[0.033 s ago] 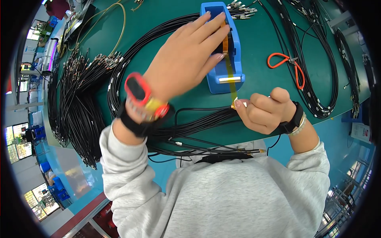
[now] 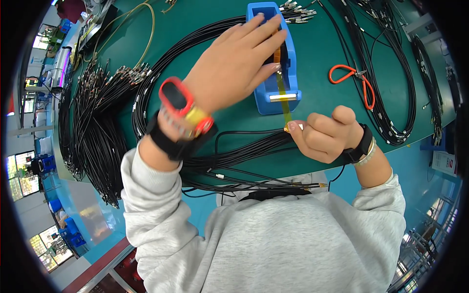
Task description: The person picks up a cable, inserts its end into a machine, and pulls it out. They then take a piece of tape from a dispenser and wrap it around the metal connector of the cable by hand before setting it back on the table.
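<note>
A blue tape dispenser (image 2: 292, 56) stands on the green table, holding a roll of amber tape (image 2: 277, 54). My left hand (image 2: 234, 61) lies over it with fingers stretched out, its fingertips over the roll and the dispenser's body. From the roll, a strip of yellowish clear tape (image 2: 282, 88) runs across the dispenser's front edge down to my right hand (image 2: 325, 134). That hand is closed, thumb and fingers pinched at the end of a bundle of black cables (image 2: 244, 152), where the tape meets it. What lies inside the fist is hidden.
Red-handled cutters (image 2: 352, 74) lie right of the dispenser. Coiled black cables (image 2: 408, 115) are at the right, and a thick heap of cables with metal ends (image 2: 100, 127) is at the left. Loose cables (image 2: 264, 185) lie along the table's near edge.
My left hand and wrist have shifted slightly up and to the right over the dispenser. The right hand stays nearly where it was.
</note>
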The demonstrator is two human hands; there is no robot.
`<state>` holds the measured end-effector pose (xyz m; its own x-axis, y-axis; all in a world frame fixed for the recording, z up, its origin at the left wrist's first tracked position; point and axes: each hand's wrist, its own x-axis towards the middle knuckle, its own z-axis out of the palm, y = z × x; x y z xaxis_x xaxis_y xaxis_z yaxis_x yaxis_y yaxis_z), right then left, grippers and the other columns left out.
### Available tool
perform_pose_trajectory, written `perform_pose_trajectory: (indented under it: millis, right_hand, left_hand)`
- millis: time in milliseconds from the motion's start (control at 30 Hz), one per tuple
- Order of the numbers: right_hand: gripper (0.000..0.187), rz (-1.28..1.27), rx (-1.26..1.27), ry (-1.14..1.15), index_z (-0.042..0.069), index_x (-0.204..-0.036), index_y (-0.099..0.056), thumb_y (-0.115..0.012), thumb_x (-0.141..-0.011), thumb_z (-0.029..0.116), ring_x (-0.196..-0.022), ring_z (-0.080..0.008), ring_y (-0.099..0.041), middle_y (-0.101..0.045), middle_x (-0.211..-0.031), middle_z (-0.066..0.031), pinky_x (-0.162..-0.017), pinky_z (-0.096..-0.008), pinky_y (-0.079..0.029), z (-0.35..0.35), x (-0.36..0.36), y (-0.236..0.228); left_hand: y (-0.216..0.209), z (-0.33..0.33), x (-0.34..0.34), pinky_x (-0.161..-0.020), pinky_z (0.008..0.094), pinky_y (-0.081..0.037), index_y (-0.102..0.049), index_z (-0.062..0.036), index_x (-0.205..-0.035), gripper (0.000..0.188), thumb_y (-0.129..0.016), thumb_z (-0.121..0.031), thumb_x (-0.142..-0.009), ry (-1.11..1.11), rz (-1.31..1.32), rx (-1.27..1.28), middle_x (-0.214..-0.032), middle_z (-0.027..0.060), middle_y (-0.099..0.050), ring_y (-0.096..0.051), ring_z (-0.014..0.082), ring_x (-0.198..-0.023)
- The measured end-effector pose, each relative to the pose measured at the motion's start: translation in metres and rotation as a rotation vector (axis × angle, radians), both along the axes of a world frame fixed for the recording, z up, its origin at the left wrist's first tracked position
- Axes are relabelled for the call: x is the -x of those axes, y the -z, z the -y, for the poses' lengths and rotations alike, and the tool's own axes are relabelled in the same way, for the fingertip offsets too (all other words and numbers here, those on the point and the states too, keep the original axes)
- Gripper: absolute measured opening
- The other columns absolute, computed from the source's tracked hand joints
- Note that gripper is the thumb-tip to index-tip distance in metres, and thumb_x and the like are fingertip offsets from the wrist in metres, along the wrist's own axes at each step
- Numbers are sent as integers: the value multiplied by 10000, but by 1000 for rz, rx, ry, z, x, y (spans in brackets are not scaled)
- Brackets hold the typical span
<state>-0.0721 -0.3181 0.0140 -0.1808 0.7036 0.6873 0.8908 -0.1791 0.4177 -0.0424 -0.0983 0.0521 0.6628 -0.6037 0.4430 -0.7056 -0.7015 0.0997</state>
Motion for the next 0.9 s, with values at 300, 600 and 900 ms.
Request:
perform_pose_trajectory:
  millis: [300,600,900]
  right_hand:
    - [182,-73,66,49,52,-807,-621,-699,-643,58,-576,-84,-467,-390,-620,50,-622,-311,-200,3,-8,12]
    - [175,-101,68,30,47,-792,-617,-692,-634,52,-565,-92,-456,-401,-617,47,-617,-304,-205,1,-10,13]
    - [158,-153,63,24,53,-775,-606,-691,-643,46,-549,-98,-434,-387,-606,39,-601,-298,-205,-2,-11,12]
  left_hand:
    - [15,0,-39,-952,405,-377,-474,-39,-1186,420,-498,-328,-883,-50,-144,-33,-1107,139,-569,-529,295,-1052]
    - [26,2,-39,-970,487,-346,-464,-60,-1191,443,-477,-378,-883,-43,-182,67,-1092,130,-572,-547,302,-1025]
    - [23,7,-32,-1006,559,-273,-432,-45,-1226,728,-582,-576,-752,-126,-255,75,-1162,158,-527,-506,336,-1101]
